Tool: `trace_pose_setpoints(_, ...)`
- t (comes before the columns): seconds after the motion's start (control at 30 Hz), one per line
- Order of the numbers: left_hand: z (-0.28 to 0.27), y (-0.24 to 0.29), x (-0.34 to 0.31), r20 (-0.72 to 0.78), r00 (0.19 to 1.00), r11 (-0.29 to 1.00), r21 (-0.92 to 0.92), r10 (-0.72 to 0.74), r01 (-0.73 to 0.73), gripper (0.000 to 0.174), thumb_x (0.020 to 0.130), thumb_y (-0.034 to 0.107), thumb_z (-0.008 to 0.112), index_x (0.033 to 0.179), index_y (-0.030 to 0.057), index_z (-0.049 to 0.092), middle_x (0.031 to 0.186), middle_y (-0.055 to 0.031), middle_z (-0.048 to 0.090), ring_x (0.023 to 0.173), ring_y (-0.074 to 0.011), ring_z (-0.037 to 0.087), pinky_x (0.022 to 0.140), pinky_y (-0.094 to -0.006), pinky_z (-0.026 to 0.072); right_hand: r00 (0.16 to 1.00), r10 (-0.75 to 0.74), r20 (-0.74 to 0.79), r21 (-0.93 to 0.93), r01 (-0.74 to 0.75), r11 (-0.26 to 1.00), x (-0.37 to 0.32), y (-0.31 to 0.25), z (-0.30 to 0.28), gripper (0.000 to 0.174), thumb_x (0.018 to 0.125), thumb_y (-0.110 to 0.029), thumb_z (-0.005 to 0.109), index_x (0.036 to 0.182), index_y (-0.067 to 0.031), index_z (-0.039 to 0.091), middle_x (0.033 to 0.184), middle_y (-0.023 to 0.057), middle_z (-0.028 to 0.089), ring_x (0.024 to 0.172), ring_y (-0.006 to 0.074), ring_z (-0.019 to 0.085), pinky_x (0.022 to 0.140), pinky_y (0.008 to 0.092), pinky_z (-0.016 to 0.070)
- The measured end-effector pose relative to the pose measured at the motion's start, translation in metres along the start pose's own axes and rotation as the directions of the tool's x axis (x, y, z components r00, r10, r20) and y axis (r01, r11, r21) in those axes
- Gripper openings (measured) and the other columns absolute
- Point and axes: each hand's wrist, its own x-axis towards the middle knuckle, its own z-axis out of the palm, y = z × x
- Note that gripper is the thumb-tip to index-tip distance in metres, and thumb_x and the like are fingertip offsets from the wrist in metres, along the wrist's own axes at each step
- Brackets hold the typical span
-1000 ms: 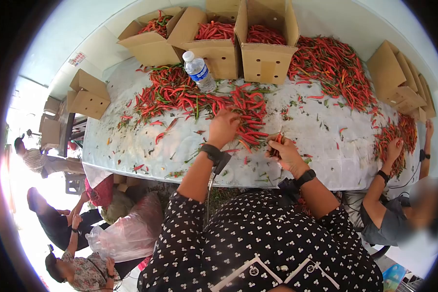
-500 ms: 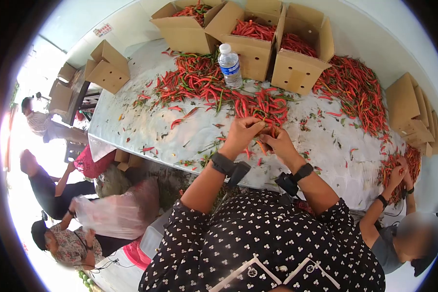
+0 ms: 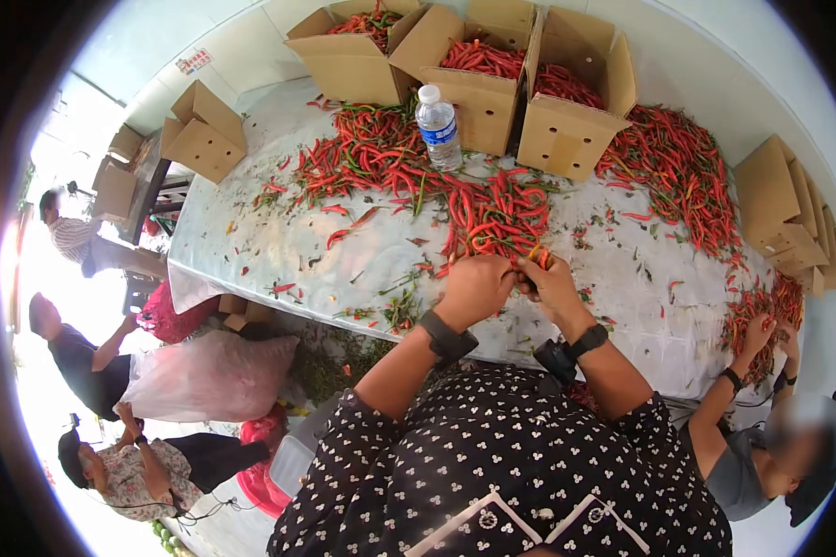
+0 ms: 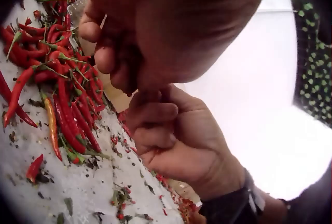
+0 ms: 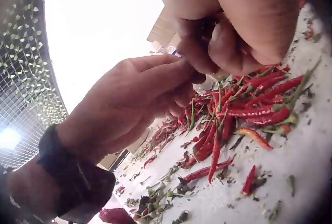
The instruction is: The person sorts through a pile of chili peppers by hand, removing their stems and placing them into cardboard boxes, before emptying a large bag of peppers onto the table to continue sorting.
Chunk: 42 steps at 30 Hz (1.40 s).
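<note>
My two hands meet over the near side of a white-covered table (image 3: 279,251), just in front of a pile of red chillies (image 3: 497,213). The left hand (image 3: 492,278) has its fingers curled and pinches at a chilli against the right hand's fingertips. The right hand (image 3: 548,278) is curled round a small bunch of chillies (image 3: 535,252). In the left wrist view the left hand (image 4: 119,63) hangs over the right hand (image 4: 176,141), beside loose chillies (image 4: 62,94). In the right wrist view the right hand (image 5: 233,26) and left hand (image 5: 135,99) touch above the chillies (image 5: 249,104).
A water bottle (image 3: 438,125) stands behind the pile. Three open cardboard boxes (image 3: 567,135) of chillies line the far edge. Another person's hands (image 3: 762,325) sort chillies at the right. Empty boxes (image 3: 204,139) sit at the left end, and people crouch with a plastic bag (image 3: 204,376).
One second ago the left hand reached into the pile while the right held a bunch apart. They have since come together and drawn slightly toward the near edge.
</note>
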Motion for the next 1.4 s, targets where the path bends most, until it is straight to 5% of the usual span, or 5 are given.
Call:
trace_pose_setpoints(0.73,-0.001,-0.113,-0.004,-0.113,0.927,0.932,0.025,-0.358,0.363,0.022,0.071,0.024,0.065,0.081,0.0045,0.062,0.075,-0.0127,0.062,0.07,-0.0301,0.06,0.064,-0.0383,0.0475,0.729,0.037,-0.684,-0.434,-0.447,0.782,-0.264,0.172,-0.219,0.011,0.081,-0.008,0.055,0.088,0.0,0.053,0.071,0.0063,0.057,0.059,0.0147,0.054,0.053,0.0269,0.0464)
trace_pose_setpoints(0.87,0.0,-0.097,0.0,0.02,0.876,0.875,0.07,-0.481,0.479,0.021,0.069,0.019,0.063,0.082,0.003,0.061,0.076,-0.0155,0.063,0.075,-0.0336,0.061,0.068,-0.042,0.0477,0.889,0.003,-0.459,-0.853,-0.441,0.278,-0.268,0.195,-0.237,0.029,0.075,-0.017,0.063,0.094,0.0037,0.058,0.083,0.0173,0.063,0.074,0.0295,0.062,0.068,0.0346,0.0489)
trace_pose_setpoints(1.03,0.005,-0.107,-0.008,-0.069,0.88,0.881,0.025,-0.469,0.472,0.018,0.07,0.018,0.06,0.08,0.003,0.061,0.073,-0.0155,0.063,0.072,-0.0323,0.061,0.066,-0.0409,0.0482,0.969,0.032,-0.244,-0.857,-0.231,0.461,-0.225,0.137,-0.2,0.026,0.075,-0.022,0.062,0.084,0.0027,0.059,0.073,0.0134,0.062,0.07,0.0277,0.062,0.063,0.0344,0.0481)
trace_pose_setpoints(1.23,-0.004,-0.065,-0.004,-0.099,0.95,0.924,-0.283,-0.296,0.259,0.016,0.071,0.015,0.063,0.079,0.0015,0.06,0.069,-0.012,0.062,0.062,-0.0229,0.062,0.056,-0.0332,0.0475,0.99,0.143,-0.006,-0.169,-0.142,0.975,-0.114,0.017,-0.101,0.026,0.09,-0.028,0.046,0.095,-0.0034,0.054,0.074,0.0054,0.06,0.06,0.0153,0.055,0.051,0.0258,0.0427)
trace_pose_setpoints(1.4,0.01,0.02,-0.001,0.157,0.987,0.944,-0.33,0.025,0.028,0.021,0.065,0.02,0.066,0.073,0.0024,0.058,0.071,-0.0124,0.058,0.065,-0.0274,0.058,0.059,-0.0353,0.0455,0.941,0.338,0.011,0.283,-0.327,0.902,-0.057,-0.008,-0.032,0.03,0.091,-0.032,0.045,0.096,-0.0031,0.054,0.075,0.0047,0.057,0.066,0.0159,0.056,0.05,0.0239,0.0405)
